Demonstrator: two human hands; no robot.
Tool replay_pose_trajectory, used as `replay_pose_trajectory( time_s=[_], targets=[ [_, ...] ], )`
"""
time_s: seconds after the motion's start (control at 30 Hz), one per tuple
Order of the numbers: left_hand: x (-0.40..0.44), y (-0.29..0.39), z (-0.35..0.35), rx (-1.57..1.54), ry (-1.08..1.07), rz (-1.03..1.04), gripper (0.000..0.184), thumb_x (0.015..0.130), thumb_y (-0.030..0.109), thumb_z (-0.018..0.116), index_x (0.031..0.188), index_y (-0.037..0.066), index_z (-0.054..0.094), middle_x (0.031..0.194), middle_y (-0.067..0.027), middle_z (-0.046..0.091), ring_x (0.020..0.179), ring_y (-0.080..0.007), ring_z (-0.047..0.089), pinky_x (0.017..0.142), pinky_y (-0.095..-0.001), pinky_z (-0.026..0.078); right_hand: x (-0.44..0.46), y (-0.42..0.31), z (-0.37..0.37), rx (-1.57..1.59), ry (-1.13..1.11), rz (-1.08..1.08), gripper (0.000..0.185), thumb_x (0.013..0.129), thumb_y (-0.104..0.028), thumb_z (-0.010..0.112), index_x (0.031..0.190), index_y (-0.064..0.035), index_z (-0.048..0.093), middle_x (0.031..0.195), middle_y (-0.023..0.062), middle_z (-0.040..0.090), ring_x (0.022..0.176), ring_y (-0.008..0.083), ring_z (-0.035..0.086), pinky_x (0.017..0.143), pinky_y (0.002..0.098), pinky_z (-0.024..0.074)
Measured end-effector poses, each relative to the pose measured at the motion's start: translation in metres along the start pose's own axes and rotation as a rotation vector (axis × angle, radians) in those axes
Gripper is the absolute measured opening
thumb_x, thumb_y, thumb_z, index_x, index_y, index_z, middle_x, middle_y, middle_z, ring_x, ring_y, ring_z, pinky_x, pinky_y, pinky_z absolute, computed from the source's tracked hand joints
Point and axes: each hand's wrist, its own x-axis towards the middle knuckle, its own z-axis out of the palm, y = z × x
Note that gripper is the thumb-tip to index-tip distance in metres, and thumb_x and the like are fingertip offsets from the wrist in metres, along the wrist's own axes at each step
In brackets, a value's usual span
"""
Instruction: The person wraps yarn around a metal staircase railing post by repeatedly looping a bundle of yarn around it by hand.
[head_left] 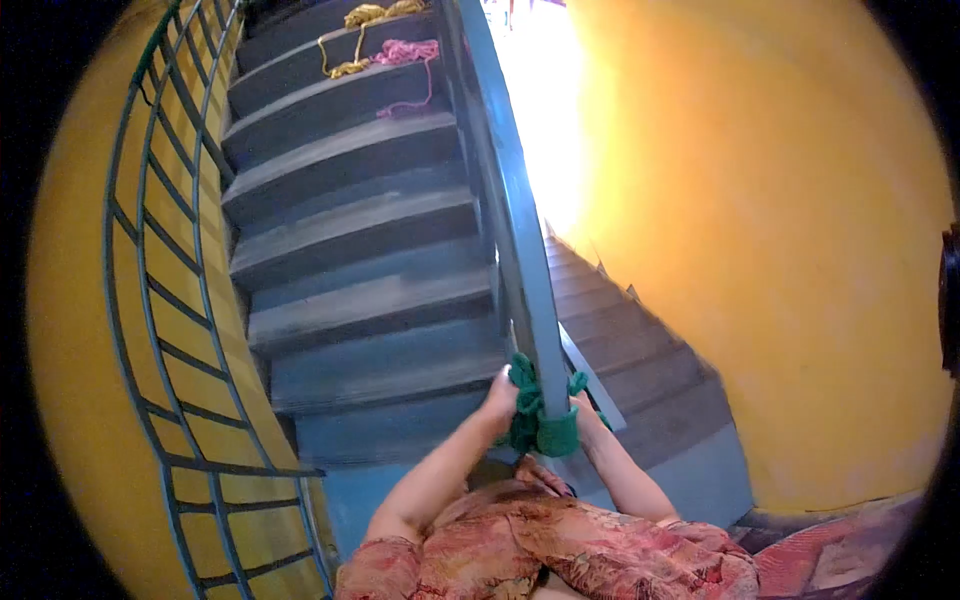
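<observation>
Thick green yarn (558, 434) is wound around the lower end of the blue-grey handrail (535, 270). On the left side of the rail, my left hand (502, 396) is closed on a bunch of the green yarn, its thumb pointing up. My right hand (588, 414) is at the opposite side of the rail, closed around more of the yarn. The rail and the yarn hide part of its fingers. A loop of green sticks up just above that hand.
Grey steps (370, 220) rise ahead on the left, with pink yarn (405, 52) and yellow yarn (349, 69) lying on them. A metal railing (150, 280) runs along the left. More steps (640, 350) lie right of the handrail, beside a yellow wall (780, 250).
</observation>
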Motion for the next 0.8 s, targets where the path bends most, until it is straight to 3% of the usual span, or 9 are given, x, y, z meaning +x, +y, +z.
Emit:
replay_pose_trajectory(
  time_s=[0.13, 0.23, 0.33, 0.5, 0.6, 0.67, 0.7, 0.77, 0.8],
  targets=[
    [-0.046, 0.067, -0.024, -0.071, -0.155, -0.192, 0.036, 0.085, 0.003, 0.057, 0.120, 0.004, 0.049, 0.115, -0.0128, 0.057, 0.110, -0.0249, 0.055, 0.088, -0.0450, 0.052, 0.001, -0.012, -0.022, 0.126, 0.057, -0.073, 0.028, 0.082, -0.016, 0.064, 0.107, -0.0036, 0.058, 0.100, 0.0094, 0.064, 0.079, 0.0204, 0.064, 0.068, 0.0354, 0.0532],
    [-0.078, 0.099, -0.054, -0.012, 0.043, -0.062, 0.037, 0.084, 0.001, 0.060, 0.119, -0.001, 0.049, 0.117, -0.0169, 0.055, 0.104, -0.0267, 0.059, 0.082, -0.0410, 0.057, -0.013, -0.083, -0.020, 0.284, 0.300, -0.175, 0.030, 0.079, -0.014, 0.064, 0.107, -0.0050, 0.059, 0.099, 0.0072, 0.064, 0.087, 0.0235, 0.062, 0.078, 0.0390, 0.0521],
    [-0.102, 0.128, -0.075, 0.221, 0.191, 0.257, 0.053, 0.079, 0.004, 0.069, 0.126, 0.008, 0.045, 0.117, -0.0126, 0.055, 0.099, -0.0225, 0.060, 0.081, -0.0343, 0.055, -0.013, -0.160, -0.042, 0.097, 0.395, -0.540, 0.037, 0.080, -0.013, 0.065, 0.114, -0.0036, 0.055, 0.104, 0.0058, 0.061, 0.091, 0.0206, 0.060, 0.082, 0.0376, 0.0504],
    [-0.120, 0.217, -0.014, 0.431, 0.152, 0.941, 0.103, 0.062, 0.017, 0.085, 0.144, 0.008, 0.023, 0.133, -0.0160, 0.044, 0.122, -0.0283, 0.045, 0.100, -0.0426, 0.040, -0.084, -0.317, 0.109, -0.047, 0.107, -1.306, 0.037, 0.084, -0.010, 0.063, 0.118, -0.0004, 0.054, 0.111, 0.0088, 0.061, 0.101, 0.0207, 0.059, 0.085, 0.0349, 0.0502],
    [-0.116, 0.260, 0.017, 0.494, 0.122, 1.345, 0.129, 0.052, 0.023, 0.091, 0.148, 0.014, 0.005, 0.145, -0.0157, 0.029, 0.134, -0.0317, 0.031, 0.105, -0.0471, 0.033, -0.102, -0.340, 0.201, -0.520, -0.150, -1.396, 0.022, 0.083, -0.010, 0.063, 0.102, 0.0001, 0.065, 0.097, 0.0089, 0.067, 0.087, 0.0217, 0.066, 0.078, 0.0337, 0.0548],
    [-0.114, 0.292, 0.033, 0.362, 0.054, 1.515, 0.138, 0.048, 0.024, 0.092, 0.148, 0.015, -0.003, 0.150, -0.0130, 0.017, 0.135, -0.0342, 0.027, 0.105, -0.0487, 0.033, -0.088, -0.328, 0.252, -0.675, -0.367, -1.165, 0.025, 0.086, -0.013, 0.063, 0.107, 0.0003, 0.064, 0.099, 0.0096, 0.067, 0.087, 0.0187, 0.066, 0.067, 0.0304, 0.0564],
    [-0.122, 0.307, 0.048, 0.133, -0.007, 1.507, 0.144, 0.044, 0.024, 0.094, 0.146, 0.008, -0.005, 0.148, -0.0175, 0.018, 0.130, -0.0321, 0.031, 0.105, -0.0459, 0.034, -0.129, -0.308, 0.293, -0.935, -0.362, -0.776, 0.038, 0.079, -0.017, 0.069, 0.109, 0.0013, 0.056, 0.097, 0.0107, 0.062, 0.086, 0.0157, 0.060, 0.073, 0.0289, 0.0523],
    [-0.114, 0.303, 0.013, 0.182, 0.197, 1.440, 0.089, 0.059, 0.010, 0.087, 0.133, -0.001, 0.039, 0.120, -0.0091, 0.055, 0.110, -0.0210, 0.053, 0.095, -0.0335, 0.046, -0.158, -0.313, 0.315, -0.968, -1.021, -0.817, 0.060, 0.083, -0.029, 0.067, 0.127, 0.0045, 0.044, 0.106, 0.0136, 0.060, 0.100, 0.0227, 0.056, 0.088, 0.0340, 0.0464],
    [-0.109, 0.301, 0.004, -0.077, 0.403, 1.356, 0.051, 0.071, 0.007, 0.078, 0.117, 0.001, 0.056, 0.108, -0.0074, 0.061, 0.097, -0.0201, 0.061, 0.087, -0.0331, 0.051, -0.163, -0.291, 0.310, -1.087, -0.892, -1.143, 0.068, 0.080, -0.031, 0.070, 0.132, 0.0024, 0.039, 0.111, 0.0136, 0.058, 0.102, 0.0229, 0.055, 0.090, 0.0334, 0.0453]
  ],
)
